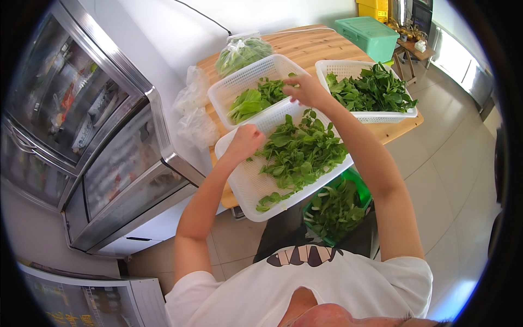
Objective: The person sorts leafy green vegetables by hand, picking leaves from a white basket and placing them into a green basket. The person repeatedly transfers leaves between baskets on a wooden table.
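My left hand, its fingers curled, is over the left part of the nearest white plastic basket; whether it holds a bit of greenery is hidden. Leafy green stems lie heaped in that basket. My right hand reaches over the right end of a second white basket, fingers apart, close to a green leaf. Bunched leafy greens rest in this second basket. To the right, a third white basket holds darker leafy greens.
The baskets stand on a wooden table. A tied plastic bag of greens, crumpled clear bags and a lidded green bin are around them. Below the near edge is a green crate of greens; a glass-front refrigerated cabinet stands left.
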Tool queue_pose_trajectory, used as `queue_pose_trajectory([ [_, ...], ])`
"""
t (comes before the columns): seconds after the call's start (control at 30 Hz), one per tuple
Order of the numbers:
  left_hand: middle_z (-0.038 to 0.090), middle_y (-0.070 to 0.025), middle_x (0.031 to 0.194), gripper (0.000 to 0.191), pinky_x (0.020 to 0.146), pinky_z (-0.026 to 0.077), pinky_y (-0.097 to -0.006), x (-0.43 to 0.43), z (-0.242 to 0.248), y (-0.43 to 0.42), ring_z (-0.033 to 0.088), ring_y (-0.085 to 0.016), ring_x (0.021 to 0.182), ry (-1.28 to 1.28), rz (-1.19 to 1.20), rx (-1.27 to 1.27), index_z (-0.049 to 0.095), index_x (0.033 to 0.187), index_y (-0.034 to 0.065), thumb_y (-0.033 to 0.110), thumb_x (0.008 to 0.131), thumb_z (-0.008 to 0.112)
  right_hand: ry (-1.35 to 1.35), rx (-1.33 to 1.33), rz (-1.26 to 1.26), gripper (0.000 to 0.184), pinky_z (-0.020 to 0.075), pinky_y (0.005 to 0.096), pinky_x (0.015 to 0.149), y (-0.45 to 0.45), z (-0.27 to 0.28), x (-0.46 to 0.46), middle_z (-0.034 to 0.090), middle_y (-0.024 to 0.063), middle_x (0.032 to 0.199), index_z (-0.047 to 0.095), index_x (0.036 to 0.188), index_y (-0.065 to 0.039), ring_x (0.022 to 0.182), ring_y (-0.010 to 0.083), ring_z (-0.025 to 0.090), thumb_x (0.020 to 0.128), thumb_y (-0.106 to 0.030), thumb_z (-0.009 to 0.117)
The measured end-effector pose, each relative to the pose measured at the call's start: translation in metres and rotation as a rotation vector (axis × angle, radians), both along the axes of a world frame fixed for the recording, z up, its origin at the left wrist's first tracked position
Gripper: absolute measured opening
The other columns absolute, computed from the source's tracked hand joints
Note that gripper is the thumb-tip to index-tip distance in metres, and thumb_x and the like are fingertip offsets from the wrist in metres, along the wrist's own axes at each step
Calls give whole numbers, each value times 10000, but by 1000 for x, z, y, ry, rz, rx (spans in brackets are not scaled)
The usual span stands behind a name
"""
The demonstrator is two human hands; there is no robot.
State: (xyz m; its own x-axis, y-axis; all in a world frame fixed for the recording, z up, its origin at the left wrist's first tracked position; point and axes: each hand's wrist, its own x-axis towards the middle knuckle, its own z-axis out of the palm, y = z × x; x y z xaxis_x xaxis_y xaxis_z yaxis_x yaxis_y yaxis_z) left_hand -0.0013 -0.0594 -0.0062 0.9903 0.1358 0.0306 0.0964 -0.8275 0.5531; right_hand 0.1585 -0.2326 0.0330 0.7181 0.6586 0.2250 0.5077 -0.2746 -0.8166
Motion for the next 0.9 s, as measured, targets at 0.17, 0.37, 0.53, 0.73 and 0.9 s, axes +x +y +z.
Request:
queue_pose_trajectory([
  [0.17,586,-244,777,156,651,472,-404,50,-32,-14,590,-364,734,-68,-194,250,589,786,-82,47,716,538,123,-24,18,264,464,219,497,-44,-21,-19,644,63,776,627,978,20,628,95,609,831,-194,580],
  [0.37,560,-252,757,97,689,456,-434,63,-48,-9,560,-385,740,-8,-268,324,550,680,-66,25,701,523,212,148,-12,228,462,215,488,-78,-12,-24,640,47,757,640,945,7,574,79,586,821,-177,584],
  [0.53,565,-231,738,85,673,465,-396,54,-43,-4,563,-376,693,-282,-375,403,563,694,-55,28,703,554,252,203,3,200,441,197,508,-98,-14,-33,645,15,808,646,906,-11,592,59,561,842,-182,563],
  [0.73,644,-107,799,89,713,495,-272,-11,14,-26,632,-182,753,-415,-165,-111,602,830,-26,49,782,613,318,238,-56,196,441,196,513,-128,-12,-38,641,10,797,649,891,-20,593,55,555,836,-192,571],
  [0.9,646,-65,809,93,729,498,-256,-54,34,-84,625,-122,796,-476,-311,-200,594,870,-17,47,804,612,351,265,-68,191,440,194,515,-138,-13,-43,639,7,797,645,893,-24,595,53,551,840,-191,569],
])
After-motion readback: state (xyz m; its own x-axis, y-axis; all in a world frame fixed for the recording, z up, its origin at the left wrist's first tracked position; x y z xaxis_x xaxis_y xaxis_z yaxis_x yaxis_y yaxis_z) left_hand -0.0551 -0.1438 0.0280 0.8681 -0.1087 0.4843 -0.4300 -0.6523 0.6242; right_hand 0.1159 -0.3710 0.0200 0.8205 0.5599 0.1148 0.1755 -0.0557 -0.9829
